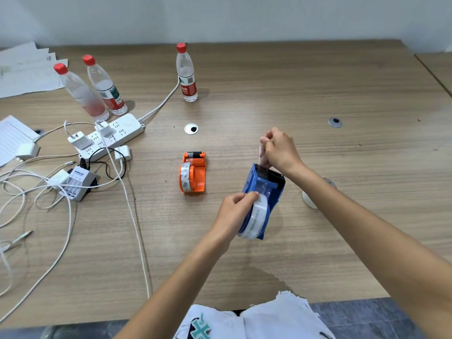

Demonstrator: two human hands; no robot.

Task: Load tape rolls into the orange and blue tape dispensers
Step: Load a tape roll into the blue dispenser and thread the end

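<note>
Fingers point(265, 140) of the right hand point(281, 150) are pinched shut on the free end of a clear tape strip point(261, 157), drawn up above the toothed cutter end of the blue plastic tape dispenser point(275, 189). Fingers of the left hand point(234, 211) are closed around the clear tape roll with pale printed lettering point(255, 220), which sits on the dispenser's hub at its near end. That dispenser is held tilted above the wood-grain worktop point(318, 81), right of centre, its cutter end pointing away from the person.

Just to its left, lying flat on the worktop and apart from both hands, is the orange plastic tape dispenser point(195, 173) with a clear tape roll point(185, 176) already seated in it.

Further left lie a white power strip point(115, 135) with white plug adapters, tangled white cables point(132, 211) and a white battery charger point(77, 183). Three clear plastic water bottles with red caps point(186, 73) stand behind, two near the strip and one apart. Sheets of white paper point(27, 69) rest at the far left corner.
</note>
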